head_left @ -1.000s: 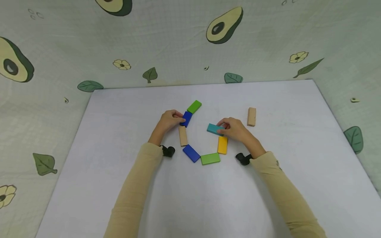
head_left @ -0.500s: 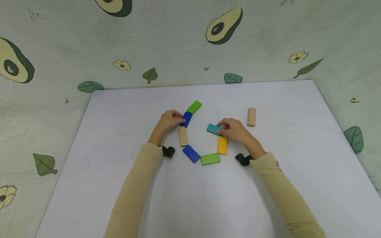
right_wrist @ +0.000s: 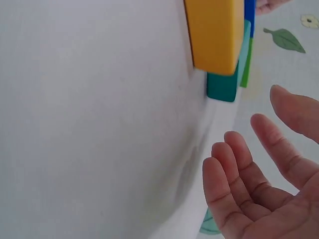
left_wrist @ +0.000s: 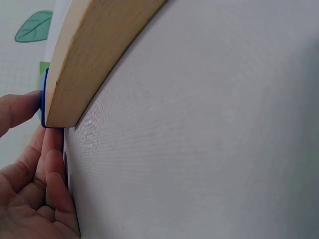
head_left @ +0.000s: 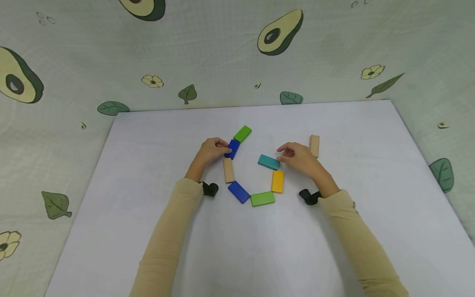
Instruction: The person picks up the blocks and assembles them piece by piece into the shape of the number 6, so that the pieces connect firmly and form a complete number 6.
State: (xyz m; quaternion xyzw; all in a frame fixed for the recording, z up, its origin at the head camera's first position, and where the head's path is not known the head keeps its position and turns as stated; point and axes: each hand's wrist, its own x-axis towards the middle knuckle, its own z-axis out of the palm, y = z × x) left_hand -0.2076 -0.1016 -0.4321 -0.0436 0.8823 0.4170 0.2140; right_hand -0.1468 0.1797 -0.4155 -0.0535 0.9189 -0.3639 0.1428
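Note:
My left hand [head_left: 212,151] pinches a dark blue block [head_left: 234,146] between thumb and fingers. That block lies between a green block [head_left: 243,133] and a plain wooden block [head_left: 228,170], which hides most of it in the left wrist view. My right hand [head_left: 299,157] is just right of a teal block [head_left: 269,161], its fingers loosely bent and apart, holding nothing. In the right wrist view a gap separates the fingertips [right_wrist: 215,172] from the teal block [right_wrist: 222,87]. A yellow block [head_left: 277,182] meets the teal block's right end.
A second blue block [head_left: 239,192] and a light green block [head_left: 262,199] continue the curved row at the front. Another wooden block [head_left: 314,144] lies apart, partly behind the right hand. All rest on a white table [head_left: 148,165]. Black wrist devices [head_left: 309,197] hang near both hands.
My right hand has let go of the teal block and moved slightly right and away. The teal block stays where it was. My left hand has not moved.

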